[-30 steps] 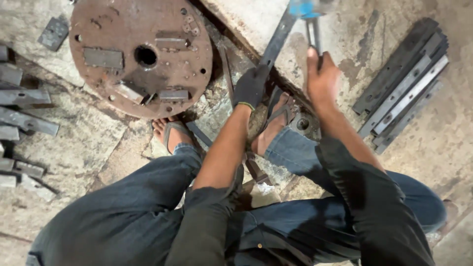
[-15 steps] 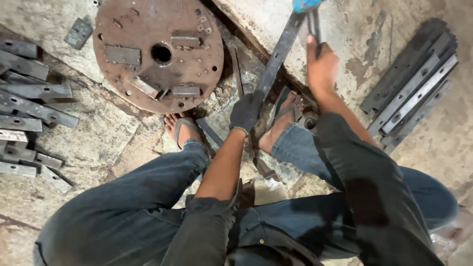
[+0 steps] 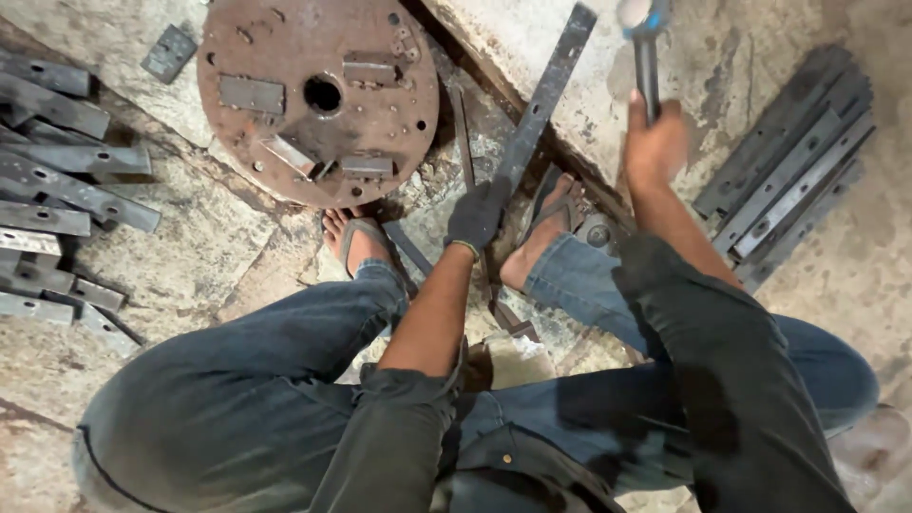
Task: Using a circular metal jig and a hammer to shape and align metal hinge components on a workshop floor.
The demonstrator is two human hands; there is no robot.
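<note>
My left hand, in a dark glove, grips the near end of a long flat steel bar that runs up and to the right across a pale concrete slab. My right hand is bare and closed around the dark handle of a hammer, whose blue-tinted head is raised and blurred at the top edge, to the right of the bar's far end. I squat with both sandalled feet on the floor, one on each side of the gloved hand.
A rusty round steel plate with a centre hole and welded blocks lies at the upper left. Several flat drilled bars are piled at the left edge. Another stack of bars lies at the right. A small dark plate rests at the top left.
The view has drifted, so everything sits lower and further right in frame. My right hand keeps the hammer raised, with its head near the top edge. The left hand stays on the bar.
</note>
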